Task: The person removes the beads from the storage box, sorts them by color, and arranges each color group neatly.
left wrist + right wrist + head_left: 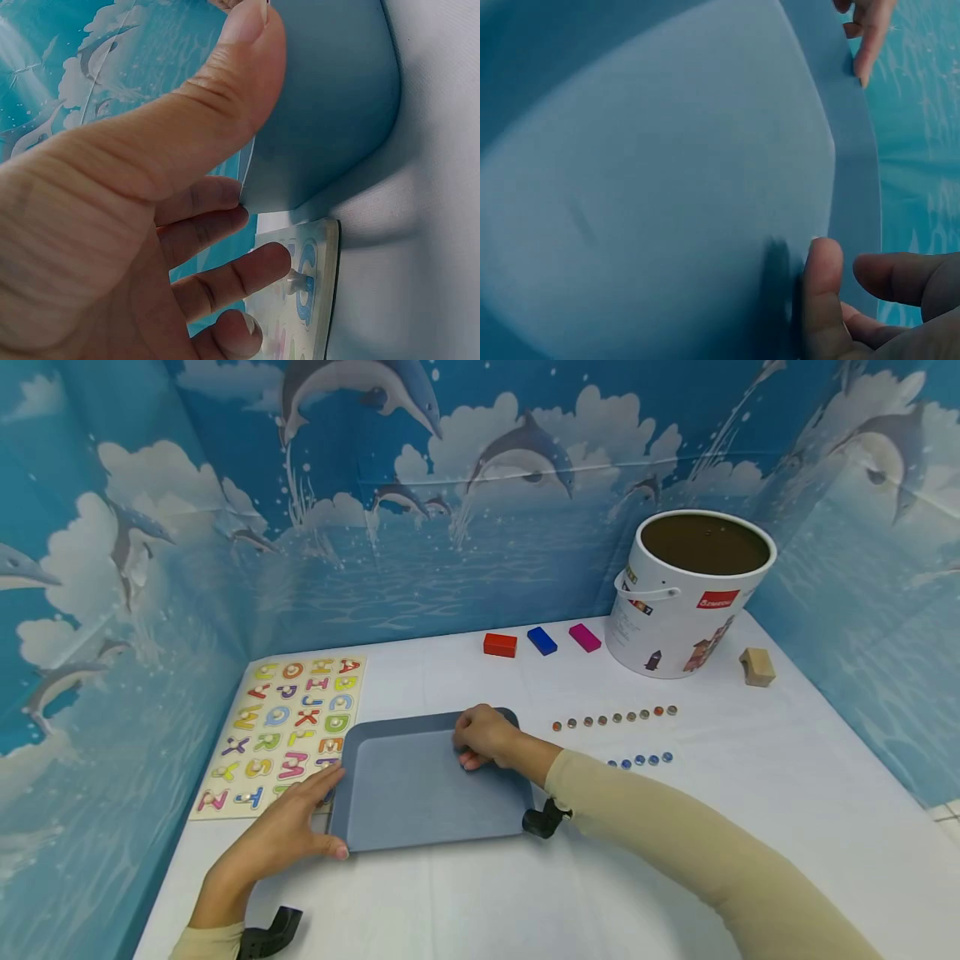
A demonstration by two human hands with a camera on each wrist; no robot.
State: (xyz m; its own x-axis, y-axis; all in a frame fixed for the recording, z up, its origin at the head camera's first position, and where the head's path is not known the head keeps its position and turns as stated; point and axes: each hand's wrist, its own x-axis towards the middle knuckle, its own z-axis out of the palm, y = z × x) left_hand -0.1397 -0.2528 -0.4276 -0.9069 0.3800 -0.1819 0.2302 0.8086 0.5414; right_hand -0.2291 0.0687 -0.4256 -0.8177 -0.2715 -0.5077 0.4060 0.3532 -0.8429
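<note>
Left hand (281, 835) grips the near-left corner of one grey-blue tray (420, 793), thumb on the rim, fingers curled beneath. Right hand (486, 737) holds the far rim, fingers curled over its edge. Tray sits mid-table, its left edge overlapping one alphabet puzzle board (288, 727).

Right of the tray: one row of eight small metallic discs (615, 718), one row of five blue beads (640, 760). Beyond: three blocks, red (500, 645), blue (542, 641), magenta (584, 637); one white bucket (686, 597); one wooden block (757, 667).

White table (750, 793) lies open near-right; backdrop walls close the left, far and right sides.
</note>
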